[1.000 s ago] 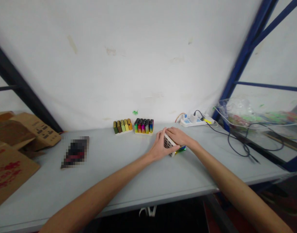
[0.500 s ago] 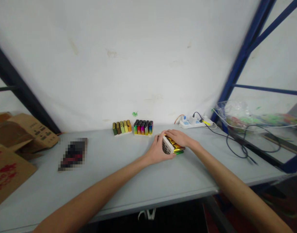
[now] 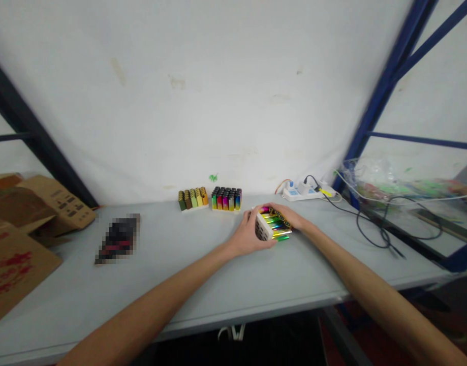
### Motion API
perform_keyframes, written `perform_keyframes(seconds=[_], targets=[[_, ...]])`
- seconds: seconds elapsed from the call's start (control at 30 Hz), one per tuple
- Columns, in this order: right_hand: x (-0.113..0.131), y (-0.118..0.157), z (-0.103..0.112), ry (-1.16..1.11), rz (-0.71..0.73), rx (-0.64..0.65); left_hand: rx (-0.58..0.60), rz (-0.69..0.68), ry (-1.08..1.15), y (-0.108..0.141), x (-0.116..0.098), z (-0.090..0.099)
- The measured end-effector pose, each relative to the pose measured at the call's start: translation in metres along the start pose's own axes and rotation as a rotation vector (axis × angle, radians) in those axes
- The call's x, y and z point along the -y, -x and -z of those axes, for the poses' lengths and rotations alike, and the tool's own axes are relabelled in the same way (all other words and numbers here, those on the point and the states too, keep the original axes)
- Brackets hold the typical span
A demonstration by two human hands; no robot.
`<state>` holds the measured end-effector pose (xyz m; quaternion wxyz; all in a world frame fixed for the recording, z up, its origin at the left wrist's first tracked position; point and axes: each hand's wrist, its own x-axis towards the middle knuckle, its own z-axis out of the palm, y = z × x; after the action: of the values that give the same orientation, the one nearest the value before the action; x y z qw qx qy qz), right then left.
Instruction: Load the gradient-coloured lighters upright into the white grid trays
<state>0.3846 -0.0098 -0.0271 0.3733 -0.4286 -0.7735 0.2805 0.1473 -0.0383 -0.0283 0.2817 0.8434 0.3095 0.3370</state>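
A white tray [image 3: 264, 228] of shiny, many-coloured lighters [image 3: 274, 221] lies tipped on its side on the table, its holed bottom facing left. My left hand [image 3: 244, 238] is closed around the tray's bottom end, thumb at the near edge and fingers at the far edge. On the other side, my right hand [image 3: 289, 215] curves round the back and top ends of the lighters; its fingertips are partly hidden behind them. Behind my hands stand two more sets of lighters: one with black tops and rainbow bodies [image 3: 226, 199], one green to yellow with gold tops [image 3: 193, 199].
On the grey table [image 3: 187, 279], cardboard boxes [image 3: 23, 244] stand at the left beside a pixelated dark item [image 3: 119, 239]. A power strip [image 3: 307, 192] lies by the wall at the right, with a black cable [image 3: 370, 239]. Blue rack posts [image 3: 378, 101] rise there.
My right hand has shifted slightly right and back off the gold-coloured lighters' sides, and more of the coloured bodies now shows. My left hand keeps its hold on the tray.
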Motion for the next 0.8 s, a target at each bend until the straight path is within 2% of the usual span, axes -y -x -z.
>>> perform_keyframes(seconds=[0.13, 0.5, 0.67, 0.8], targets=[[-0.002, -0.002, -0.006, -0.089, -0.038, -0.035, 0.003, -0.006, -0.006, 0.0, 0.002, -0.001], [-0.005, -0.002, 0.002, -0.003, -0.155, -0.118, -0.013, -0.004, -0.079, 0.002, 0.0, 0.001], [-0.006, -0.002, 0.005, 0.204, -0.125, -0.152, -0.015, 0.001, -0.101, 0.004, -0.002, 0.003], [-0.004, -0.002, 0.009, 0.316, -0.079, -0.129, -0.003, 0.012, -0.122, 0.006, -0.002, 0.005]])
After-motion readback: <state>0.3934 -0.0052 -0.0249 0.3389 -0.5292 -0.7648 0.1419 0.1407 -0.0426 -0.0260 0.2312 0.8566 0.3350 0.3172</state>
